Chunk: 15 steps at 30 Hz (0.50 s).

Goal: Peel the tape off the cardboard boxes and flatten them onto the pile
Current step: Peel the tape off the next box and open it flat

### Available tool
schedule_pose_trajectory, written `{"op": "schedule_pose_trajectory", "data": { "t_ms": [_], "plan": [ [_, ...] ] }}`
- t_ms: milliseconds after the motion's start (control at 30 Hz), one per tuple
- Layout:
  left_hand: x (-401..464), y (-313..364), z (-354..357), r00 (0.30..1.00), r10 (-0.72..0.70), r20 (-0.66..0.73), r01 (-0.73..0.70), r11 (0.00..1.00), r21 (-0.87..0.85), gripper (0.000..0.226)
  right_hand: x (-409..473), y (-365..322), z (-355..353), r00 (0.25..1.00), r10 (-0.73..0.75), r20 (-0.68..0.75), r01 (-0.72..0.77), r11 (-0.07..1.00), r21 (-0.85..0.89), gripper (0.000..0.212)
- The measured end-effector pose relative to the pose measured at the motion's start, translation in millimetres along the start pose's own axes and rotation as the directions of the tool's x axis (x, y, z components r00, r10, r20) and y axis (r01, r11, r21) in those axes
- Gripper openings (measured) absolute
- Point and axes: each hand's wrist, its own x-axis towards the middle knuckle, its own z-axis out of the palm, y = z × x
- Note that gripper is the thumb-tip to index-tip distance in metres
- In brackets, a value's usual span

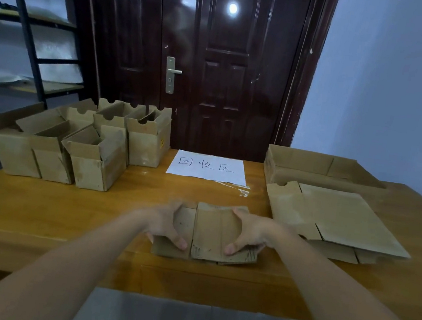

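You grip the small brown cardboard box (pixel 207 233) at the table's near edge, left hand (pixel 167 221) and right hand (pixel 250 233) clamping opposite sides, thumbs on top. This grasp appears set to collapse it. The pile of flattened brown cardboard (pixel 336 219) lies to your right.

A plain back room used for sorting recycling: a dark panelled door (pixel 204 59) at centre, metal shelving (pixel 30 36) at upper left, a wooden table (pixel 37 206) with open cardboard boxes (pixel 77 145) and a handwritten paper sign (pixel 209 167)
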Motion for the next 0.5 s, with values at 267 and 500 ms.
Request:
{"op": "schedule_pose_trajectory", "data": {
  "t_ms": [267, 500],
  "plan": [
    [12.2, 8.5, -0.2, 0.995, -0.080, 0.052, 0.078, 0.996, 0.051, 0.113, 11.8, 2.6, -0.8, 1.000, 0.027, -0.005, -0.027, 0.998, -0.059, 0.131],
    [12.5, 10.3, -1.5, 0.993, -0.091, 0.078, 0.090, 0.996, 0.021, 0.095, 18.3, 2.9, 1.5, 0.999, 0.042, -0.016, -0.043, 0.997, -0.064, 0.136]
  ]
}}
